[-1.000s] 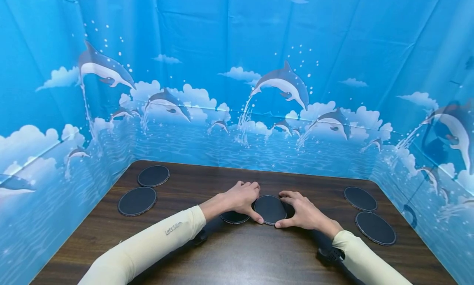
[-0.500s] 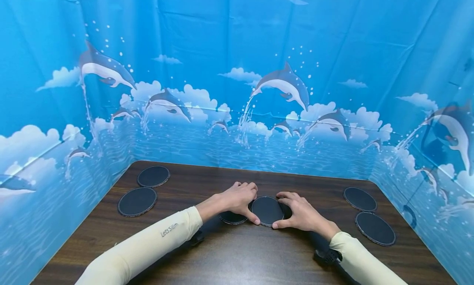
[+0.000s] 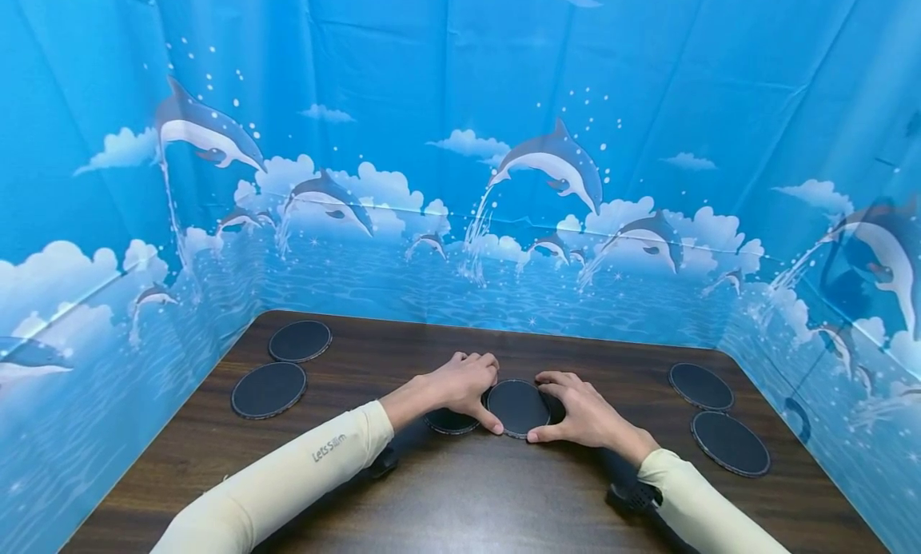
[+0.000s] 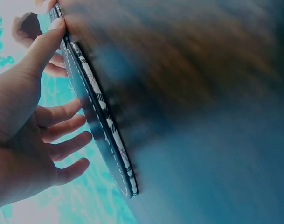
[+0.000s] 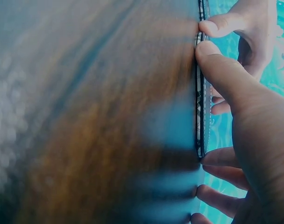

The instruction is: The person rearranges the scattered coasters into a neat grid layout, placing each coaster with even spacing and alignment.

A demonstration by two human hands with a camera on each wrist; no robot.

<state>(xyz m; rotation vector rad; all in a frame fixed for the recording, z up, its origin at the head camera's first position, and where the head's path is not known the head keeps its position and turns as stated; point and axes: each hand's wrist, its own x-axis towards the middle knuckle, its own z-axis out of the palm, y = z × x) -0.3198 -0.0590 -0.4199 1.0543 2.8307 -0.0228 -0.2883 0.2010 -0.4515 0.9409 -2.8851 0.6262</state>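
Note:
Near the middle of the table, in the head view, lies a round black coaster (image 3: 518, 408) with a stitched rim. My left hand (image 3: 464, 388) holds its left side, thumb at the near edge and fingers at the far edge. My right hand (image 3: 581, 410) grips the opposite side the same way. A second black coaster (image 3: 451, 423) lies just left of it, partly hidden beneath my left hand. The left wrist view shows this coaster (image 4: 97, 121) with patterned black-and-white edging, the spread fingers over it. In the right wrist view, the thumb (image 5: 208, 48) presses the held coaster's edge.
Two black coasters, a far one (image 3: 300, 341) and a nearer one (image 3: 269, 391), lie at the table's left. Two more, far (image 3: 701, 387) and near (image 3: 730, 444), lie at the right. A blue dolphin curtain (image 3: 460, 178) surrounds the dark wooden table (image 3: 460, 498).
Both hands and the two middle coasters have shifted slightly left, mostly in the first half second. The coasters at the sides have not moved.

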